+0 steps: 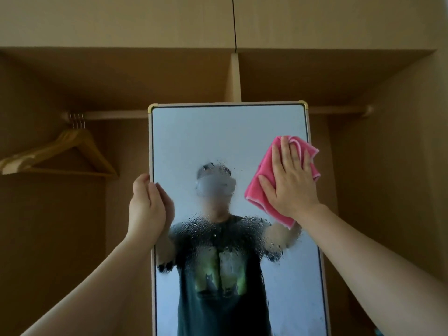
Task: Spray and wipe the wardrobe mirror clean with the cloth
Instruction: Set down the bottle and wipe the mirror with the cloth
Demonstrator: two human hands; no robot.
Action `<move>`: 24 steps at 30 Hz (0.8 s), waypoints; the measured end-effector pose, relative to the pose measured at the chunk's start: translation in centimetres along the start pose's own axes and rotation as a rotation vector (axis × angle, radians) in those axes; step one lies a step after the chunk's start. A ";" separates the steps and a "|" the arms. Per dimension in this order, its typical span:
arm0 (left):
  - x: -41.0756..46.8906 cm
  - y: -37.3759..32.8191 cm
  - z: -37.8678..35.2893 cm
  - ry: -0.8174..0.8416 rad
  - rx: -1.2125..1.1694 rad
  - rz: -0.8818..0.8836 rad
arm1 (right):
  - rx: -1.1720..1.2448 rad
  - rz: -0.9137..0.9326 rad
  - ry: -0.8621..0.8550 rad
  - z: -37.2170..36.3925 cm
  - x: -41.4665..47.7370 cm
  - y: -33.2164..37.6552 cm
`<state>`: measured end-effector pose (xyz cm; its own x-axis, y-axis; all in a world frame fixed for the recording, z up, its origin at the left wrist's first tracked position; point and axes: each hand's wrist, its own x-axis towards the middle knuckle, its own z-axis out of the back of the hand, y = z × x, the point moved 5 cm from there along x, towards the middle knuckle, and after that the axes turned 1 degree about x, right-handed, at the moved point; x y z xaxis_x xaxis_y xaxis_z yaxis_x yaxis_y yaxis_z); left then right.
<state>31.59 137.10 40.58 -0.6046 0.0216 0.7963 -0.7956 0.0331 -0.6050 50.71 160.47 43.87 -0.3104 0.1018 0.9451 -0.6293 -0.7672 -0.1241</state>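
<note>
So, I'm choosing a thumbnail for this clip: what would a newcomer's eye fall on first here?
The bright pink cloth stands out first, pressed flat against the upper right of the mirror by the right hand. Next come the spray droplets beaded across the middle of the glass, with the left hand gripping the mirror's left edge. Wooden hangers hang from the rail at far left.
</note>
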 end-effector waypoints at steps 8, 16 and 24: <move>0.8 1.4 -1.2 -0.057 -0.044 0.071 | 0.024 0.019 0.013 -1.7 0.6 -0.4; 1.3 1.8 -2.0 -0.070 -0.033 0.041 | 0.028 0.077 0.034 -2.9 2.9 -1.3; 1.8 2.4 -2.5 -0.080 -0.025 0.031 | -0.011 0.137 0.003 -1.8 7.3 -2.8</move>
<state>28.71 139.71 40.53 -0.6310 -0.0573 0.7737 -0.7758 0.0586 -0.6283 48.97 164.49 50.58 -0.3962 -0.0017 0.9182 -0.5883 -0.7673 -0.2553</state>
